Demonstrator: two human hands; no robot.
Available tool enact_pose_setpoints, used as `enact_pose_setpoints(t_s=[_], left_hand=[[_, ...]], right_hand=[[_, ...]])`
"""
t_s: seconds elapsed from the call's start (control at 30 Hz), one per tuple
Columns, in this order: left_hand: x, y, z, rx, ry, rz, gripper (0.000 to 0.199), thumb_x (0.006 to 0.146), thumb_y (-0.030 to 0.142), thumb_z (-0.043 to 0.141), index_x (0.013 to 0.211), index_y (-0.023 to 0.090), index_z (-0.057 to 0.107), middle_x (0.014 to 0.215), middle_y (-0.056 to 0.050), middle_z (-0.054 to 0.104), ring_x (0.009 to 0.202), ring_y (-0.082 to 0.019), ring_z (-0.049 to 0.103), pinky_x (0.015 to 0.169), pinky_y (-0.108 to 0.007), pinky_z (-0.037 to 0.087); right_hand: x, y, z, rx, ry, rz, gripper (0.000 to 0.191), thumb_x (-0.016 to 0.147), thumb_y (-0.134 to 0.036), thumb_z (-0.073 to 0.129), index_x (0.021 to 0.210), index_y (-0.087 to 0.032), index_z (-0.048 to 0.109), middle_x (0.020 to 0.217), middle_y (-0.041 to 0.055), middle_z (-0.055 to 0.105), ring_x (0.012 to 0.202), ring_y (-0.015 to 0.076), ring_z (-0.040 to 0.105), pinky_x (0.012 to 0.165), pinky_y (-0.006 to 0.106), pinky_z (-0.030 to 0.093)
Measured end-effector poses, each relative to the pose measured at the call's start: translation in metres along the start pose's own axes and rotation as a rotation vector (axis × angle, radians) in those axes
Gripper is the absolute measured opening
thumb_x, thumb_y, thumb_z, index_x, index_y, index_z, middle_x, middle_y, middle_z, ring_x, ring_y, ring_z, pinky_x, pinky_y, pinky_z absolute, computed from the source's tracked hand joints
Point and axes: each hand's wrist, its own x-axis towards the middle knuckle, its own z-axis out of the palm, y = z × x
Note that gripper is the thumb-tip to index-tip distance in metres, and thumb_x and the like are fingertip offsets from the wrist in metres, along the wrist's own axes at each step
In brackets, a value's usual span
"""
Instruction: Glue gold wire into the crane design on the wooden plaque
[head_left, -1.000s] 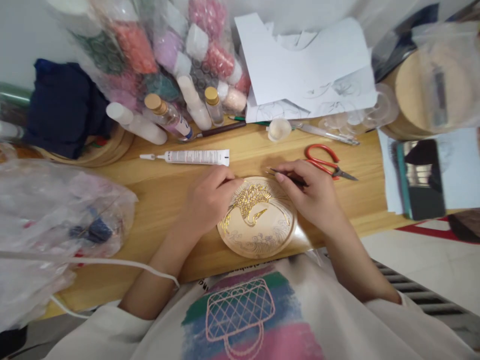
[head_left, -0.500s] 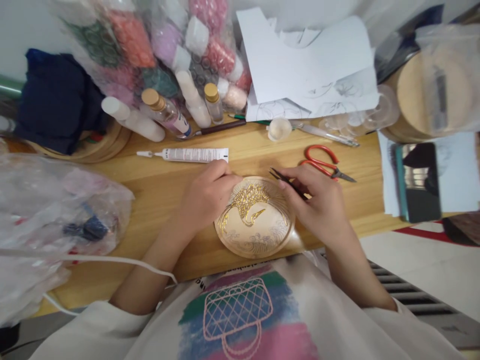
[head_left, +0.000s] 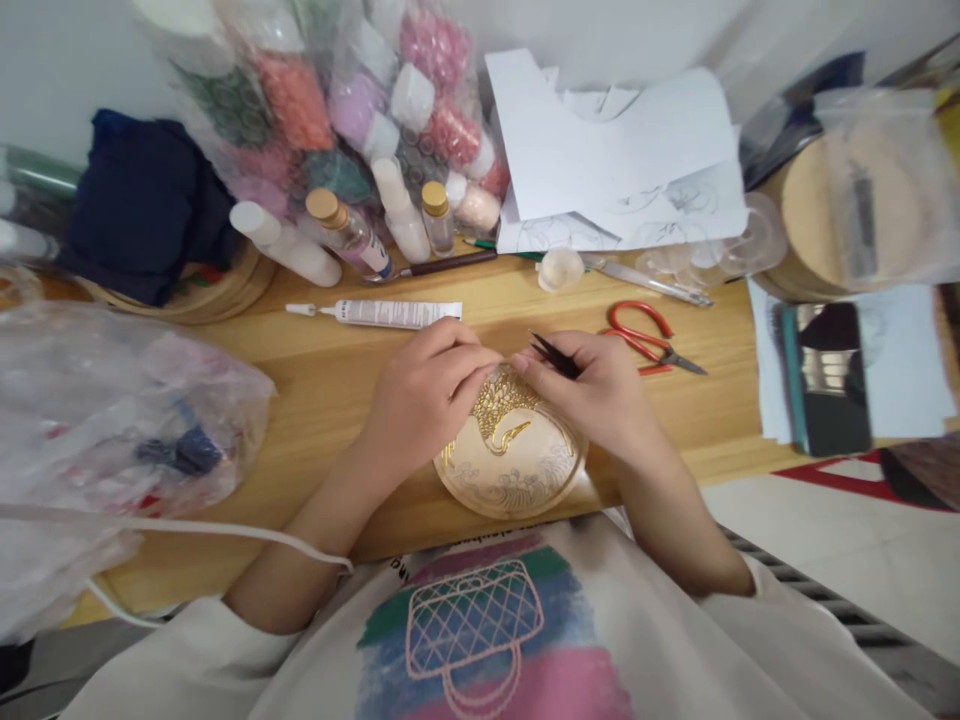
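A round wooden disc (head_left: 510, 485) lies on the table near its front edge, with a gold wire crane figure (head_left: 504, 410) and pencilled waves on it. My left hand (head_left: 427, 395) covers the disc's upper left. Its thumb and forefinger pinch together above the top rim; what they hold, if anything, is too small to make out. Black tweezers (head_left: 556, 357) are in my right hand (head_left: 600, 385), their tips pointing up and left. That hand's thumb and finger also come together over the disc's upper right, close to the left fingertips.
Red-handled scissors (head_left: 641, 335) lie right of my right hand. A white tube (head_left: 397, 313) lies beyond my left hand. Bottles (head_left: 349, 235), paper sheets (head_left: 615, 160) and a small cup (head_left: 559, 268) line the back. A phone (head_left: 831, 380) sits right; a plastic bag (head_left: 150, 420) fills the left.
My right hand has moved left, bringing its fingertips close to the left ones. The left fingers have shifted right over the disc's top. The camera view has shifted slightly.
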Motion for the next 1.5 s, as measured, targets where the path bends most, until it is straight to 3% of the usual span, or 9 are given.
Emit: enact_pose_setpoints(t_s=[0.17,0.37,0.53,0.7,0.83,0.93,1.2,1.5], left_hand=[[-0.001,-0.004,0.003,-0.09,-0.024,-0.096,0.006,0.09,0.014,0.067,0.087,0.018,0.07,0.084,0.001,0.068,0.073,-0.011,0.063,0.064,-0.023,0.051],[-0.004,-0.01,0.008,-0.108,-0.061,-0.112,0.014,0.094,0.015,0.061,0.084,0.023,0.068,0.085,-0.001,0.069,0.077,-0.015,0.065,0.067,-0.03,0.054],[-0.006,-0.015,0.01,-0.031,-0.041,0.011,0.014,0.096,0.016,0.058,0.085,0.02,0.067,0.084,-0.003,0.068,0.079,-0.016,0.063,0.07,-0.032,0.053],[-0.007,-0.019,0.008,0.124,-0.147,0.113,0.027,0.099,0.015,0.049,0.079,0.02,0.067,0.079,-0.006,0.065,0.077,-0.02,0.058,0.071,-0.036,0.05],[-0.005,-0.019,0.007,0.226,-0.169,0.202,0.03,0.1,0.015,0.046,0.08,0.017,0.068,0.078,-0.006,0.065,0.076,-0.02,0.055,0.068,-0.035,0.048],[-0.004,-0.019,0.007,0.261,-0.176,0.24,0.03,0.1,0.013,0.046,0.08,0.016,0.069,0.077,-0.006,0.064,0.076,-0.02,0.055,0.067,-0.034,0.047],[-0.003,-0.02,0.005,0.305,-0.203,0.253,0.031,0.1,0.013,0.045,0.078,0.018,0.067,0.079,-0.005,0.065,0.077,-0.02,0.054,0.067,-0.035,0.046],[0.003,-0.022,0.002,0.362,-0.254,0.31,0.032,0.1,0.014,0.044,0.077,0.019,0.065,0.08,-0.005,0.066,0.077,-0.02,0.055,0.067,-0.033,0.045]], right_hand=[[-0.002,0.004,0.001,-0.098,-0.014,-0.048,0.023,0.085,-0.027,0.065,0.065,-0.018,0.06,0.056,-0.0045,0.052,0.052,0.0088,0.043,0.05,0.023,0.032],[-0.005,0.011,0.005,-0.339,-0.004,-0.1,0.016,0.086,-0.025,0.064,0.073,-0.018,0.069,0.067,0.002,0.068,0.059,0.0146,0.056,0.056,0.027,0.039],[-0.01,0.012,0.004,-0.334,0.091,-0.128,0.012,0.088,-0.027,0.065,0.085,-0.018,0.073,0.076,0.004,0.074,0.064,0.0165,0.064,0.06,0.028,0.045],[-0.017,0.012,-0.005,-0.338,0.156,-0.09,0.023,0.094,-0.031,0.055,0.111,-0.019,0.065,0.08,0.0029,0.073,0.062,0.0156,0.063,0.059,0.028,0.048],[-0.022,0.015,-0.009,-0.4,0.164,-0.138,0.018,0.093,-0.025,0.054,0.107,-0.021,0.064,0.094,0.0062,0.075,0.077,0.0184,0.069,0.067,0.03,0.053],[-0.025,0.015,-0.009,-0.459,0.16,-0.185,0.017,0.094,-0.024,0.055,0.104,-0.019,0.068,0.092,0.0078,0.074,0.083,0.0205,0.069,0.071,0.032,0.054],[-0.028,0.016,-0.006,-0.509,0.157,-0.169,0.015,0.092,-0.026,0.061,0.098,-0.019,0.072,0.082,0.0058,0.074,0.073,0.0192,0.068,0.065,0.03,0.052],[-0.029,0.013,-0.004,-0.548,0.083,-0.22,0.017,0.093,-0.019,0.057,0.095,-0.017,0.074,0.084,0.007,0.076,0.076,0.0208,0.07,0.066,0.031,0.051]])
